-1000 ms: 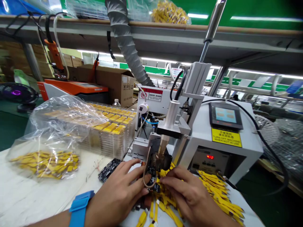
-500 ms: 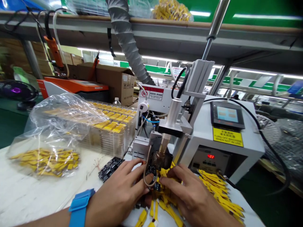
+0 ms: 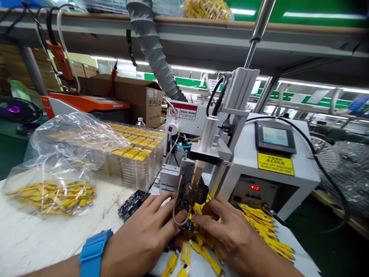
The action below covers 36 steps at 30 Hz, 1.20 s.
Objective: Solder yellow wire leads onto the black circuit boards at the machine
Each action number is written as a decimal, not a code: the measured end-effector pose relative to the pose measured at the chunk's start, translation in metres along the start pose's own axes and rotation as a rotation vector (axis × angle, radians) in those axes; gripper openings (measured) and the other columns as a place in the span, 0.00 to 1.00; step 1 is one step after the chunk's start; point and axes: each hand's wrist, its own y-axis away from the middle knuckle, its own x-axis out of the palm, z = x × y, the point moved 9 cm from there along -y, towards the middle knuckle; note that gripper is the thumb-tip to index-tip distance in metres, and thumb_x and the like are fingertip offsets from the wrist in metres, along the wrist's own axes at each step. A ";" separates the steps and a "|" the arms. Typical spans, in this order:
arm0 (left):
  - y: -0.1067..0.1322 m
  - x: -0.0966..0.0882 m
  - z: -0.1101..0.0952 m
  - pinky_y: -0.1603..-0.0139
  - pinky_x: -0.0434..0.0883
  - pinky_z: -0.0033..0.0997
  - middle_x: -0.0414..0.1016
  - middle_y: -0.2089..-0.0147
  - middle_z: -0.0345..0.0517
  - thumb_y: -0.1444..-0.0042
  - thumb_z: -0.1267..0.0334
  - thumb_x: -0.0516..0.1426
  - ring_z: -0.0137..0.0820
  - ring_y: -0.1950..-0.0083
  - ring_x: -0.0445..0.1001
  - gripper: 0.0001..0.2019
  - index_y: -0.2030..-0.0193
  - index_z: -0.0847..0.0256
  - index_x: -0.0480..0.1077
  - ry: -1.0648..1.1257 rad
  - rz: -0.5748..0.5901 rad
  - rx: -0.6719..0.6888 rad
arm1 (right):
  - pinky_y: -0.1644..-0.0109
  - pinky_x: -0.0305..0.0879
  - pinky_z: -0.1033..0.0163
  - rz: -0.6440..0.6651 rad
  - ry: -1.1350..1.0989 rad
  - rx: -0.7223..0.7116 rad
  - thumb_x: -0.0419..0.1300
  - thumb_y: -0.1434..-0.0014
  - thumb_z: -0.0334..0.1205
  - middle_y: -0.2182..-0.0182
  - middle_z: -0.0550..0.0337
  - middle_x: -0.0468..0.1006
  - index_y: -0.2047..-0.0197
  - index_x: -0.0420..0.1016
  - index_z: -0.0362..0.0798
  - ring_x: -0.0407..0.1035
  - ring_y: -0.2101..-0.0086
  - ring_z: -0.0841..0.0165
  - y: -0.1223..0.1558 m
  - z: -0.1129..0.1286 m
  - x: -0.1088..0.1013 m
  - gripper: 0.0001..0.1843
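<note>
1. While both hands work close together under the brass tip (image 3: 198, 173) of a pneumatic bench machine (image 3: 230, 165), a small dark circuit board (image 3: 184, 209) sits just below that tip, near the middle of the view, partly hidden by the fingers.
2. The left hand (image 3: 141, 231), with a blue wristband (image 3: 92, 250) on its wrist, comes in from the near left. Its fingers (image 3: 161, 207) are curled and closed around the board's edge, seemingly holding it, beside a thin tan wire loop (image 3: 175, 209).
3. The right hand (image 3: 227, 234) comes in from the near right. Its fingers (image 3: 207, 227) lie bent over a heap of yellow-tabbed strips (image 3: 201, 246) touching the board; whether they pinch a strip, I cannot tell.
4. More of these strips fan out on the bench (image 3: 37, 242) to the right of the hand, and a second dark board (image 3: 132, 204) lies just left of the left hand.
5. Farther left, a clear plastic bag (image 3: 54, 161) holds yellow pieces, with stacked clear trays (image 3: 132, 165) of yellow parts behind it.
6. The machine has a lit touch screen (image 3: 275, 137), a yellow warning label (image 3: 275, 163) and a red digital readout (image 3: 255, 187).
7. Beyond, a cardboard box (image 3: 129, 100) stands beside an orange machine (image 3: 83, 103), below a shelf (image 3: 201, 29) and a grey flexible duct (image 3: 152, 54).
</note>
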 end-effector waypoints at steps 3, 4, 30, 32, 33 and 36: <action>0.001 0.001 -0.002 0.44 0.65 0.57 0.64 0.39 0.58 0.36 0.72 0.48 0.51 0.39 0.58 0.19 0.39 0.63 0.61 -0.037 0.011 0.008 | 0.65 0.68 0.56 0.027 0.035 0.010 0.52 0.38 0.27 0.66 0.50 0.71 0.51 0.75 0.48 0.65 0.65 0.59 -0.001 0.001 0.001 0.16; 0.001 0.002 -0.002 0.45 0.66 0.58 0.65 0.39 0.59 0.36 0.72 0.48 0.52 0.39 0.58 0.19 0.39 0.64 0.61 -0.051 0.018 0.014 | 0.65 0.69 0.56 0.028 0.037 0.014 0.52 0.39 0.27 0.66 0.50 0.71 0.51 0.75 0.48 0.66 0.65 0.59 -0.002 0.001 0.000 0.16; 0.001 0.005 -0.015 0.45 0.64 0.59 0.69 0.44 0.68 0.48 0.75 0.51 0.57 0.41 0.63 0.26 0.40 0.75 0.60 -0.262 0.085 0.132 | 0.63 0.69 0.58 -0.023 -0.229 0.114 0.52 0.35 0.31 0.64 0.50 0.70 0.52 0.78 0.50 0.67 0.65 0.62 0.004 -0.013 0.000 0.15; 0.002 0.006 -0.014 0.45 0.64 0.60 0.68 0.43 0.69 0.48 0.76 0.51 0.58 0.41 0.62 0.27 0.39 0.75 0.60 -0.234 0.088 0.129 | 0.62 0.69 0.58 -0.037 -0.208 0.110 0.51 0.35 0.31 0.63 0.50 0.69 0.52 0.78 0.50 0.66 0.64 0.62 0.003 -0.012 -0.001 0.16; 0.001 0.006 -0.012 0.44 0.63 0.61 0.67 0.42 0.68 0.48 0.76 0.52 0.58 0.40 0.62 0.27 0.39 0.74 0.60 -0.202 0.088 0.118 | 0.62 0.69 0.57 -0.042 -0.199 0.107 0.51 0.35 0.31 0.63 0.50 0.69 0.52 0.78 0.49 0.66 0.64 0.61 0.002 -0.011 -0.002 0.16; 0.000 0.006 -0.003 0.43 0.64 0.56 0.65 0.39 0.61 0.43 0.75 0.51 0.52 0.39 0.60 0.25 0.37 0.66 0.59 -0.009 0.072 0.040 | 0.63 0.69 0.57 -0.050 -0.185 0.092 0.51 0.36 0.30 0.64 0.49 0.68 0.51 0.77 0.47 0.66 0.63 0.60 0.000 -0.008 -0.004 0.16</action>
